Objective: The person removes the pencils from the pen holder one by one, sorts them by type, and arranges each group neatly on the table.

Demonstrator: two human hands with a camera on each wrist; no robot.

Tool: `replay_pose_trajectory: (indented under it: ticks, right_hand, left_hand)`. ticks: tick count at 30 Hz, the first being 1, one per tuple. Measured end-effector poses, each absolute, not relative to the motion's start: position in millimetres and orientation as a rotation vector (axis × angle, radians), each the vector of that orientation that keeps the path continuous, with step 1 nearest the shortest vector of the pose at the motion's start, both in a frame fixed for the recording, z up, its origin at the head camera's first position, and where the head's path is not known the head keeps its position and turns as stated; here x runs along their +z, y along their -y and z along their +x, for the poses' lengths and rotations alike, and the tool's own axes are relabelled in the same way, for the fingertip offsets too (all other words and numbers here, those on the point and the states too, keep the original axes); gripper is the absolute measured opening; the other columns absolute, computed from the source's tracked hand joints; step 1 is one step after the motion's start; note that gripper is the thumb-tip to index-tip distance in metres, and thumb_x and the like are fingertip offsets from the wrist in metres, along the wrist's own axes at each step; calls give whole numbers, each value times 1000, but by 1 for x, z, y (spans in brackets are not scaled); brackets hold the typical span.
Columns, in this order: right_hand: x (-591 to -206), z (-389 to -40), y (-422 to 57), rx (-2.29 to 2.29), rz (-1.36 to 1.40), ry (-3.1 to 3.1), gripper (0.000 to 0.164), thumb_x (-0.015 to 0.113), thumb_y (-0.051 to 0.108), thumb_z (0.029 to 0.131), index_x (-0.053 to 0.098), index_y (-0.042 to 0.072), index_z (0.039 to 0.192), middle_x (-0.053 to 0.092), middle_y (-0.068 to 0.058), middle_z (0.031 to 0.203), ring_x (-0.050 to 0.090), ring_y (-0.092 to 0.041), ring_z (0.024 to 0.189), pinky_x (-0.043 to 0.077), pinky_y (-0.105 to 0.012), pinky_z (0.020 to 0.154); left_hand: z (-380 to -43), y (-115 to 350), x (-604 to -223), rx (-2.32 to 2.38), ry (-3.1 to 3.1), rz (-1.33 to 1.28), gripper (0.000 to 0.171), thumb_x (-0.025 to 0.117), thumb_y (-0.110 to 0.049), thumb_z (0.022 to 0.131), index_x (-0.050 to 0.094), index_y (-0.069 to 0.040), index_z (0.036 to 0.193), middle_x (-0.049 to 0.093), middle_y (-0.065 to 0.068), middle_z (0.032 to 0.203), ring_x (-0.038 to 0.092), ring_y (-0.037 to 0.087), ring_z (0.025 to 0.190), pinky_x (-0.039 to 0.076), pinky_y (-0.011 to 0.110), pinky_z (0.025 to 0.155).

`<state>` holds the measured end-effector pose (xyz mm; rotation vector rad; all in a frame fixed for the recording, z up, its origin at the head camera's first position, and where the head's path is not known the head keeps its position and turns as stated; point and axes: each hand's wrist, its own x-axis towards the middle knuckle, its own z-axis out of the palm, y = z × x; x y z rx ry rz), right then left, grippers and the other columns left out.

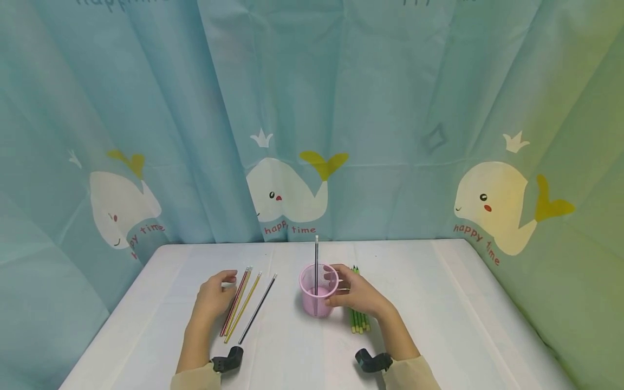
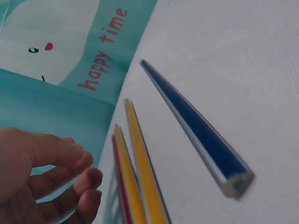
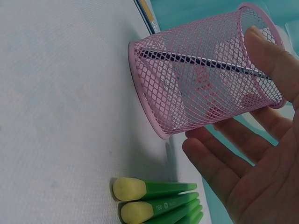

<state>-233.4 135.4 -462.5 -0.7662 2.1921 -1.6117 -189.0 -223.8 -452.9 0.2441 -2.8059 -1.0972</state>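
A pink mesh pencil cup (image 1: 307, 304) stands on the table, with one dark pencil (image 1: 316, 254) upright inside it. My right hand (image 1: 362, 295) holds the cup from its right side, thumb at the rim and fingers around the far side. My left hand (image 1: 210, 299) hovers with loosely bent fingers just left of some loose pencils, holding nothing. Those are a red pencil (image 2: 121, 182), two yellow pencils (image 2: 141, 163) and a dark blue pencil (image 2: 201, 128), which lies apart to the right.
Several green pencils (image 3: 163, 188) with pale yellow ends lie side by side beneath my right wrist, right of the cup. A white cloth covers the table (image 1: 429, 325). Behind it hangs a blue-green curtain (image 1: 390, 108) printed with whales.
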Motion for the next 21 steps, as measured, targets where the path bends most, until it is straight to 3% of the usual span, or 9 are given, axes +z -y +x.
replay_pose_trajectory:
  ticks: [10,21]
  right_hand:
    - [-462,-233,-136,-1622,-753,-2195,77,83,15,81,43,8,146,55,-17,137,56,-35,126,51,-42,104]
    - [-464,-234,-135,-1621,-772,-2175,77,83,15,81,43,7,146,56,-19,136,56,-37,126,50,-43,106]
  left_hand:
    - [-193,207,-443,-1116,2721,80,36,61,-8,95,61,-4,131,68,17,121,66,29,99,57,44,80]
    - [-192,161,-436,-1123,2622,-204,35,67,-15,96,63,-11,130,66,7,126,66,27,106,59,42,85]
